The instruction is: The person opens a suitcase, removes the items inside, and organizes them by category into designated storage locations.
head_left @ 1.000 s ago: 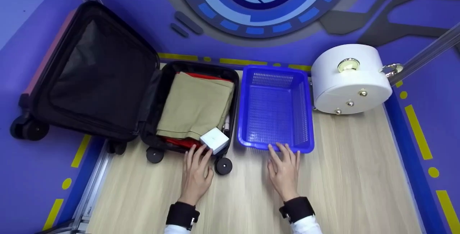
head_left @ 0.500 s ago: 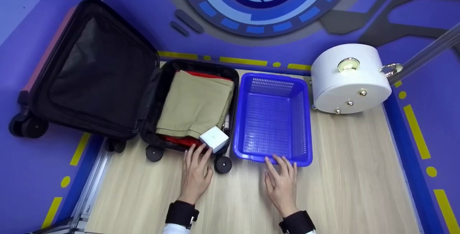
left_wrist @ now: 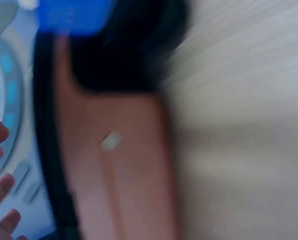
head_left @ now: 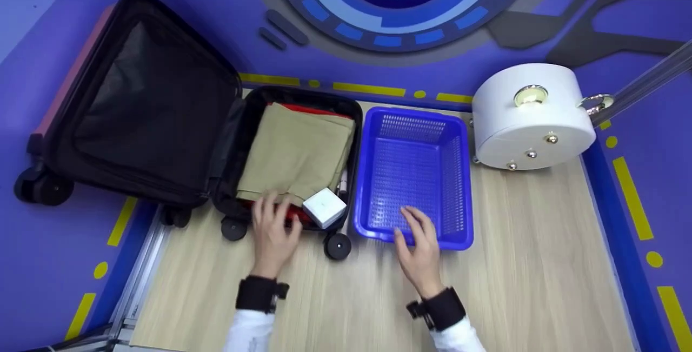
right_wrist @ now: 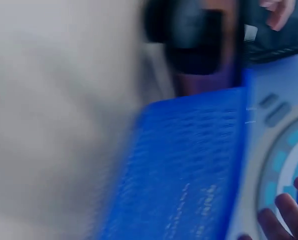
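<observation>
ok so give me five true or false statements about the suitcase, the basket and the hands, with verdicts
1. The suitcase is open. True.
2. In the head view, the blue basket is left of the suitcase. False: it is on the right.
3. The khaki cloth lies in the suitcase. True.
4. The left hand grips the white box. False: the box is beside that hand, not held.
5. The right hand is at the basket's near side. True.

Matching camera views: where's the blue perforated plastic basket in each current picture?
Head: blue perforated plastic basket, just right of centre.
Left wrist: basket at top edge, left of centre, blurred, cropped.
Right wrist: basket lower centre, cropped at bottom.
Shared landmark: round blue-and-white wall emblem: top, left edge, right edge respectively.
</observation>
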`<state>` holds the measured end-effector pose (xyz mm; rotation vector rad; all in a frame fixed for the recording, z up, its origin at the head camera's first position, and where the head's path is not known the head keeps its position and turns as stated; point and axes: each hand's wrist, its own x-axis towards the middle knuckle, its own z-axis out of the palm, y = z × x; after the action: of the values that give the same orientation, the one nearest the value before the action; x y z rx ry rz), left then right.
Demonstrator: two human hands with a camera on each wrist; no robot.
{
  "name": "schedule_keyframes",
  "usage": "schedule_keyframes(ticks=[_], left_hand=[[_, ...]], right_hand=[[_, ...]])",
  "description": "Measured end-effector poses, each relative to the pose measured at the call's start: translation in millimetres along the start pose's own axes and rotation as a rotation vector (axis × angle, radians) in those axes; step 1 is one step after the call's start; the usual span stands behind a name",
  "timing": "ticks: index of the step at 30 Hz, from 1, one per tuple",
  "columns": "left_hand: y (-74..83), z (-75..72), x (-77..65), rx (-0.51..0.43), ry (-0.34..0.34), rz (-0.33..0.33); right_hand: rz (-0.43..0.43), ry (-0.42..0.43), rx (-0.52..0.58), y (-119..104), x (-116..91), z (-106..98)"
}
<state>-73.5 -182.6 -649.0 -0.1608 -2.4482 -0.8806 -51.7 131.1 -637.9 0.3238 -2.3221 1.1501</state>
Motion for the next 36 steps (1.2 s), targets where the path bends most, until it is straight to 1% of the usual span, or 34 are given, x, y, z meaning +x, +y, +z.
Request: schedule_keyframes(ticks=[1, 3, 5, 7, 8, 11, 13, 16, 19, 22, 25, 30, 33, 36], left_hand=[[-4.8, -3.7, 9.8, -0.018, 0.004, -0.025], [-14.3, -11.9, 29.7, -0.050, -0.014, -0.089], [-24.6, -19.1, 48.8, -0.081, -0.062, -0.178], [-34.1, -25.4, 66.7, -0.108, -0.147, -0.288], [-38.5, -27.6, 74.9, -0.117, -0.201, -0.350], [-52.6, -30.1, 94.9, -0.121, -0.357, -0.516], [-61.8, -28.8, 104.7, -0.099, -0.434, -0.593], [-74.0, -24.4, 113.3, -0.051, -0.509, -0.668], [-81.7, -19.6, 116.8, -0.025, -0.564, -0.722], [-85.9, -16.2, 116.1, -0.035, -0.610, -0.761], [-88.6, -14.5, 113.6, -0.043, -0.634, -0.781], [-93.5, -14.0, 110.4, -0.036, -0.622, -0.788], [-95.0, -13.2, 110.4, -0.003, -0.606, -0.768], [-93.1, -12.2, 111.9, 0.043, -0.581, -0.745]], right_hand=[[0.015, -0.005, 0.049, -3.3, 10.6, 3.8], [0.066, -0.036, 0.140, -11.0, 32.2, 12.5], [0.130, -0.090, 0.240, -18.7, 52.4, 23.6], [0.206, -0.154, 0.341, -26.2, 70.6, 37.0], [0.251, -0.188, 0.389, -30.0, 78.8, 44.4], [0.418, -0.291, 0.491, -38.6, 98.1, 69.5], [0.552, -0.350, 0.531, -42.6, 107.6, 86.5], [0.732, -0.414, 0.562, -44.2, 117.5, 109.0], [0.843, -0.432, 0.583, -42.4, 122.9, 125.4], [0.904, -0.437, 0.613, -39.5, 125.2, 137.6], [0.942, -0.462, 0.642, -39.0, 125.9, 147.5], [0.974, -0.538, 0.716, -38.2, 124.8, 160.1], [0.995, -0.573, 0.727, -35.1, 122.9, 164.2], [1.026, -0.579, 0.722, -31.9, 121.2, 165.6]])
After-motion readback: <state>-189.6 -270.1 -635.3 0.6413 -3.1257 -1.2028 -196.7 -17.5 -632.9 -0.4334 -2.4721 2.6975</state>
